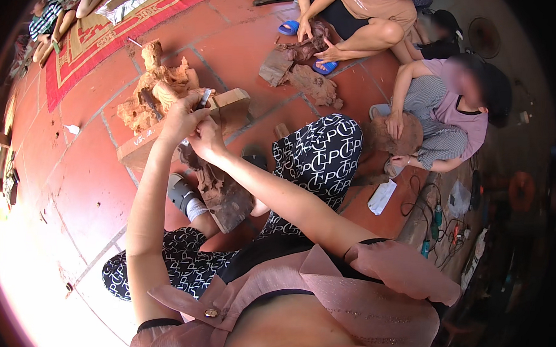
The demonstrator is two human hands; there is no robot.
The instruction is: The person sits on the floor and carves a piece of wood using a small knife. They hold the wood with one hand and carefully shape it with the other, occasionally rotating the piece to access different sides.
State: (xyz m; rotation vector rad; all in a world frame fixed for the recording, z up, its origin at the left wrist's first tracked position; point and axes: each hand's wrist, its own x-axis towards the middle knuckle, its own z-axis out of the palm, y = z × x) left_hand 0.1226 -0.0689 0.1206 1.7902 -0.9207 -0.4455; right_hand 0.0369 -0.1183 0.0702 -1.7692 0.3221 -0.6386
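Note:
A light-brown carved wooden figure (155, 75) stands in front of me on a thick wooden block (234, 103). My left hand (182, 116) is at the figure's near side, fingers closed around a small tool with a pale, flat end (205, 98); its kind is unclear. Just right of it and touching it, my right hand (208, 141) is also closed. What the right fingers hold, if anything, is hidden. A darker carved wooden piece (224, 199) lies below my hands, between my legs, partly covered by my right forearm.
Across from me, a person's hands (314, 45) are on a dark carving (295, 53) beside blue sandals. At right, another person handles a round brown piece (394, 134). Cables and tools (437, 221) lie at far right. A red-bordered mat (110, 36) covers the far-left tiles.

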